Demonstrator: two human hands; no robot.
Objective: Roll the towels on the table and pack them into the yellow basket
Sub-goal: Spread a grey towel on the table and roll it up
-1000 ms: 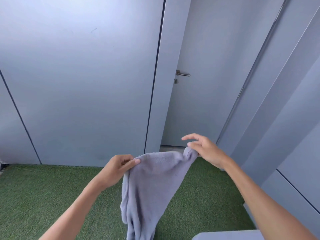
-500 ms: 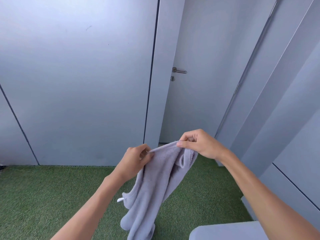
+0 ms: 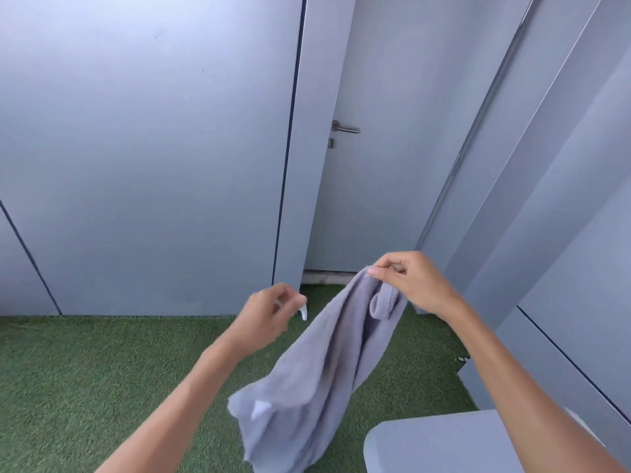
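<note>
A grey towel (image 3: 327, 363) hangs in the air in front of me, bunched and trailing down to the lower left, with a small white tag near its bottom edge. My right hand (image 3: 409, 285) pinches its top corner between thumb and fingers. My left hand (image 3: 269, 315) is just left of the towel and apart from it, blurred, fingers loosely curled. A small white bit shows at its fingertips; what it is I cannot tell. The yellow basket is out of view.
A rounded corner of the pale table (image 3: 444, 445) shows at the bottom right. Green artificial grass (image 3: 85, 370) covers the floor. Grey wall panels and a door with a metal handle (image 3: 346, 128) stand ahead.
My left hand has let go of the towel's top edge and moved left. The towel now hangs from my right hand alone and swings down to the left.
</note>
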